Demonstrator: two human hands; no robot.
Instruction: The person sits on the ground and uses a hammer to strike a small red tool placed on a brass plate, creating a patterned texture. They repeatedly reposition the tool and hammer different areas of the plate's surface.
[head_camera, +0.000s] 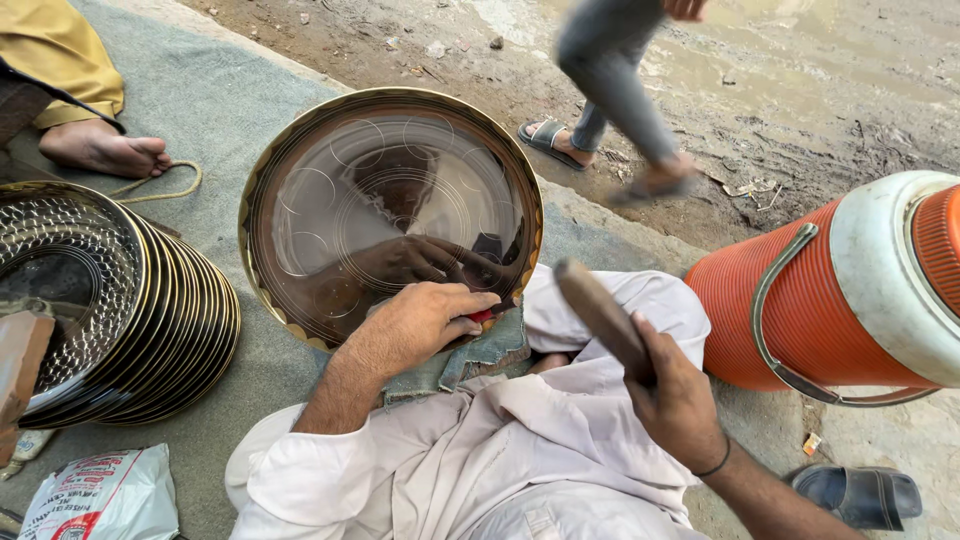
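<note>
Ground: bare, damp earth (800, 90) with scattered litter runs across the top; a grey mat (210, 110) covers the near part, where the person sits in pale loose clothes.
Round tray: a large round metal tray (390, 215) with a gold scalloped rim and engraved circles stands tilted on its edge in front of the person's lap, its lower rim at a folded piece of denim cloth (480, 355).
Left hand: the left hand (420, 320) is closed around a small tool with a red part (482, 315), its tip set against the tray's lower face; the hand's reflection shows in the metal.
Right hand: the right hand (675, 390) grips the handle of a wooden mallet (600, 310), raised above the lap and apart from the tray; a dark band sits on the wrist.
Stack: a pile of similar gold-rimmed trays (150, 310) leans at the left, patterned faces showing.
Cooler: an orange and white water cooler (830, 300) with a metal handle lies on its side at the right, just beside the knee.
Others: a bare foot (105, 150) below yellow cloth rests on the mat at top left; a passer-by in grey trousers and sandals (610, 80) crosses the earth, blurred.
Small things: a dark sandal (860, 495) lies at bottom right, a printed white bag (100, 495) at bottom left, a loop of cord (165, 185) near the bare foot.
</note>
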